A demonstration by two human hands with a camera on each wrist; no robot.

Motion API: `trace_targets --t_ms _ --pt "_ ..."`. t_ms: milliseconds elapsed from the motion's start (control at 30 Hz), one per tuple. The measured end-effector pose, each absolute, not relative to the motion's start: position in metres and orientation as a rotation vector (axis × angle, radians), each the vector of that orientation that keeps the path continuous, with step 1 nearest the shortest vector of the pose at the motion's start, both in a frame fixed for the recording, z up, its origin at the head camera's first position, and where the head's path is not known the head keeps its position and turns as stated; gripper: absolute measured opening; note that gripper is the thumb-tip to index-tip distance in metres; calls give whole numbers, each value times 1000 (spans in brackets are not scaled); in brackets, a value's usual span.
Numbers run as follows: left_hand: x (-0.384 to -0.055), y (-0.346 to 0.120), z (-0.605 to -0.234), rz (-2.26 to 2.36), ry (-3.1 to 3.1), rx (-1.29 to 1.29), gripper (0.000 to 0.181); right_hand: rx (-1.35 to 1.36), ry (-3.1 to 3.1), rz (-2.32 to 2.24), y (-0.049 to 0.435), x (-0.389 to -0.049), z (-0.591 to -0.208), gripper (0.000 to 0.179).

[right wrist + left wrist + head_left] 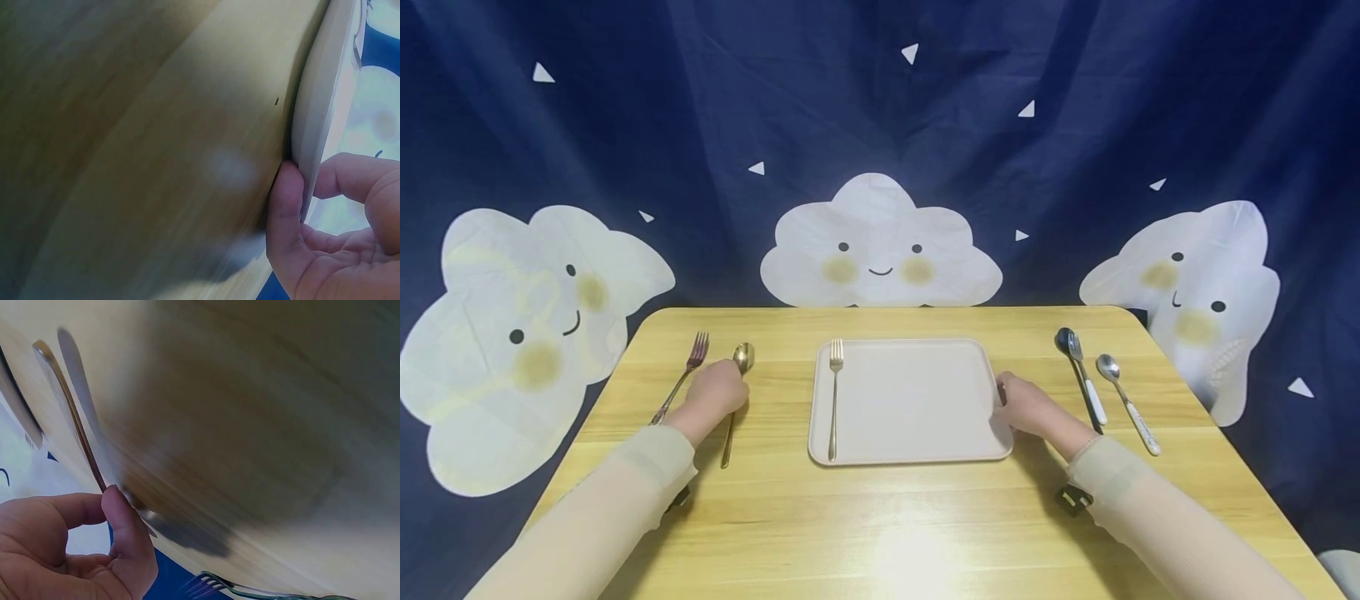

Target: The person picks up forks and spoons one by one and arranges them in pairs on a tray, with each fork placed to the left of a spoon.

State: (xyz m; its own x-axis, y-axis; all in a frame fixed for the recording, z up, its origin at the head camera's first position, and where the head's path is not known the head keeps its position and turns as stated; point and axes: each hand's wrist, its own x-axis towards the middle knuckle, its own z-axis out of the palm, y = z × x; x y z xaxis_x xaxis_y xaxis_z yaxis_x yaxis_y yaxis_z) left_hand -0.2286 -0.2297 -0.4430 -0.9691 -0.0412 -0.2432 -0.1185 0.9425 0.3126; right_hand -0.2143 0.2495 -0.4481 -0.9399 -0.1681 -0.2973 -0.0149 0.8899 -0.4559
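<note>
My left hand point(713, 393) pinches a gold spoon point(727, 442) by its handle between thumb and finger, left of the tray. The bowl shows beyond the hand; in the left wrist view the handle point(81, 434) stands apart from its shadow on the table. A fork with a dark patterned handle point(679, 388) lies just left of this hand. My right hand point(1028, 405) grips the right edge of a pale rectangular tray point(917, 400), thumb and fingers on either side of the rim point(312, 119). A gold fork point(833, 408) lies along the tray's left side, tines away from me.
Right of the tray lie a black spoon point(1063, 339), a fork with a white handle point(1093, 400) partly over it, and a silver spoon with a white handle point(1135, 421). The wooden table point(820, 533) ends before a dark blue curtain point(880, 100) with cloud prints.
</note>
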Motion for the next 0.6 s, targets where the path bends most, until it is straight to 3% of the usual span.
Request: trace_targets --t_ms 300,600 --pt "-227 -219 -437 501 2856 -83 30 -124 2721 -649 249 -214 -449 60" --pt "-226 -210 -433 560 2853 -45 13 -121 2715 -645 250 -215 -449 57"
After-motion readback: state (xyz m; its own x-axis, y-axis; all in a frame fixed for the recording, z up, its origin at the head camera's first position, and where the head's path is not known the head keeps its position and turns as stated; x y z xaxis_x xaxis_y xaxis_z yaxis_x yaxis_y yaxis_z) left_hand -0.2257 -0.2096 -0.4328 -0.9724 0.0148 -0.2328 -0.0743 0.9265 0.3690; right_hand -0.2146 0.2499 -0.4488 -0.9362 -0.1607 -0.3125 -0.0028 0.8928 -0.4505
